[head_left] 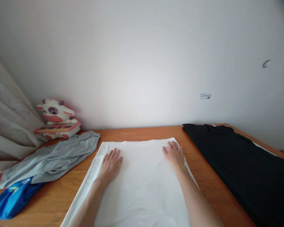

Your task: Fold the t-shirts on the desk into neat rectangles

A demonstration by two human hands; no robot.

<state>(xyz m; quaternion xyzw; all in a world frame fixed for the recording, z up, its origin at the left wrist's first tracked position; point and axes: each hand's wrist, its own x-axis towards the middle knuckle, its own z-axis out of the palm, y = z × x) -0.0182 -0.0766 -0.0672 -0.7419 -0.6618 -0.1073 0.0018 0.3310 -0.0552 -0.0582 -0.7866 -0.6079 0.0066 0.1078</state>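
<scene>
A white piece of cloth (142, 176), which looks like a garment, lies spread flat in front of me, and its near end runs out of view. My left hand (110, 164) rests palm down near its far left corner, fingers stretched out. Close to the far right corner, my right hand (174, 154) presses flat on the fabric with its fingers spread. Neither hand grips anything. Faint wrinkles show in the cloth between my forearms.
On the left lie a crumpled grey garment (54, 157) and a blue cloth (16, 198). Behind them a cow-shaped toy keyboard (58, 121) stands by the curtain (9, 116). Black clothing (239, 164) covers the right side of the wooden table (137, 132), which meets a white wall (142, 63).
</scene>
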